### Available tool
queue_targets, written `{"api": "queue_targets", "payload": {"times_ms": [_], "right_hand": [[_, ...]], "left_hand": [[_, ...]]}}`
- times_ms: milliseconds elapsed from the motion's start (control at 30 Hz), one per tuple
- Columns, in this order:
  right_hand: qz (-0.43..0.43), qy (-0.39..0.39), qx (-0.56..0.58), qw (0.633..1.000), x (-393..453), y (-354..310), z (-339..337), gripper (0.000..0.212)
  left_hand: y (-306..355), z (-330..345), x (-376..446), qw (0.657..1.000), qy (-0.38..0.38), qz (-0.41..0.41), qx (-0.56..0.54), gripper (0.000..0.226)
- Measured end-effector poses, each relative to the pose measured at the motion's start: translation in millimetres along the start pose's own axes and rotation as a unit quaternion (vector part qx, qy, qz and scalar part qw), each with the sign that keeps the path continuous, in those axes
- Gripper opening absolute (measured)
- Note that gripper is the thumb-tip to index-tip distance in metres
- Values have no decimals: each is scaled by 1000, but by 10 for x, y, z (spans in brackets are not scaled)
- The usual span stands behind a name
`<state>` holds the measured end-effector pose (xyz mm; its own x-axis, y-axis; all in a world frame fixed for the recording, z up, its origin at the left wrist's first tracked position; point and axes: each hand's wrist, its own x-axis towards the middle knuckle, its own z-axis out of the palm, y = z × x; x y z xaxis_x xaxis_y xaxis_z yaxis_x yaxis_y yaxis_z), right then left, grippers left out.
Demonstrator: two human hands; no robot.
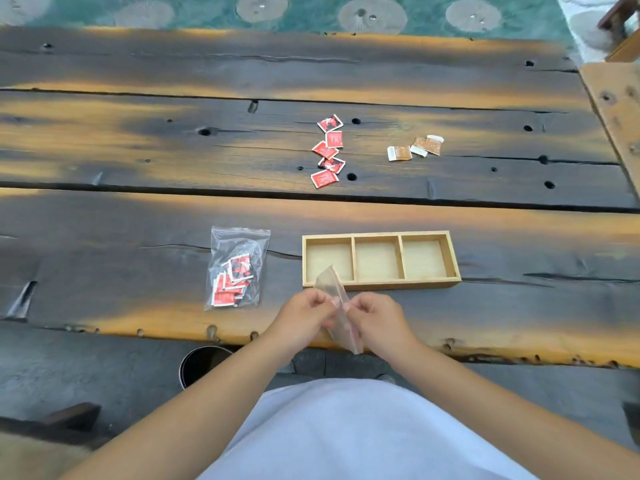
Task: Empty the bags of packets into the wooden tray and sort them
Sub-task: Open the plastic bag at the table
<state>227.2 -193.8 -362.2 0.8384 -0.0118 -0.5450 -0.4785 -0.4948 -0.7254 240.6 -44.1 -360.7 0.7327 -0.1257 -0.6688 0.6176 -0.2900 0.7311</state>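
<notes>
An empty clear plastic bag (337, 299) is pinched between my left hand (303, 315) and my right hand (375, 317), just in front of the wooden tray (381, 284). The tray has three compartments, and all three look empty. To the tray's left lies a second clear zip bag (237, 268) with several red packets inside. Farther back on the table sit several loose red packets (328, 152) in a line. To their right lie three brown-and-white packets (415, 148).
The table (138, 150) is dark, weathered planks with holes and gaps. Its near edge runs just under my hands. A round dark container (202, 365) stands below the edge at left. A lighter wooden piece (620, 109) borders the table at far right.
</notes>
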Motion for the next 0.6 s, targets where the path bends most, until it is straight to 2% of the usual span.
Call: {"api": "queue_targets", "payload": {"times_ms": [133, 267, 400, 500, 600], "right_hand": [[45, -28, 117, 992, -58, 37, -37, 24], [97, -15, 203, 974, -39, 43, -63, 13], [96, -9, 186, 978, 13, 39, -52, 12], [69, -2, 129, 989, 47, 34, -58, 16], [43, 8, 65, 997, 44, -1, -67, 26]], "left_hand": [[44, 135, -4, 999, -28, 29, 24, 18], [125, 158, 19, 998, -18, 34, 48, 6], [190, 161, 0, 999, -20, 21, 27, 4], [205, 118, -11, 999, -26, 19, 14, 12], [209, 91, -16, 999, -32, 12, 18, 10]]}}
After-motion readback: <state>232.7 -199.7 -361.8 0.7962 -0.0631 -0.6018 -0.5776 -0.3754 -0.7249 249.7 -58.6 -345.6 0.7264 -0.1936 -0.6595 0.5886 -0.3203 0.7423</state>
